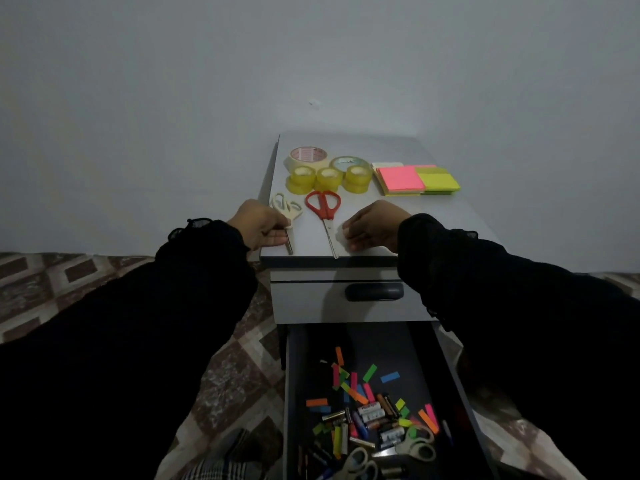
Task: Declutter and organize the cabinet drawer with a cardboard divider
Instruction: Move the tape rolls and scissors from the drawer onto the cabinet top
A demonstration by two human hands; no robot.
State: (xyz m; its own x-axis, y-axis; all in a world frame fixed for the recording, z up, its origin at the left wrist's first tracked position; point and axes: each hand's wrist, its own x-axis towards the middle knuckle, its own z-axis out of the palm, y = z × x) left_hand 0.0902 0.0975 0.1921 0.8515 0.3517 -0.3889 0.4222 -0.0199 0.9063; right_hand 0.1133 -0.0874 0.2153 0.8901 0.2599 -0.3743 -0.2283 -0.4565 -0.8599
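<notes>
My left hand [259, 223] grips the blades of the beige scissors [285, 206] at the front left of the grey cabinet top [433, 216]. Red-handled scissors [323, 206] lie between my hands. My right hand [375, 225] rests on the top with curled fingers pinching a small white thing [342, 234] next to the red scissors' blade. Below, the open drawer [287, 393] holds scattered colored paper flags [349, 379], batteries [372, 412], two grey scissors [417, 445] and pens. No cardboard divider is in view.
At the back of the cabinet top stand several tape rolls [327, 178] and stacks of pink and yellow sticky notes [401, 178]. The upper drawer with a dark handle [374, 292] is closed. A patterned floor [242, 375] surrounds the cabinet, and a wall stands behind it.
</notes>
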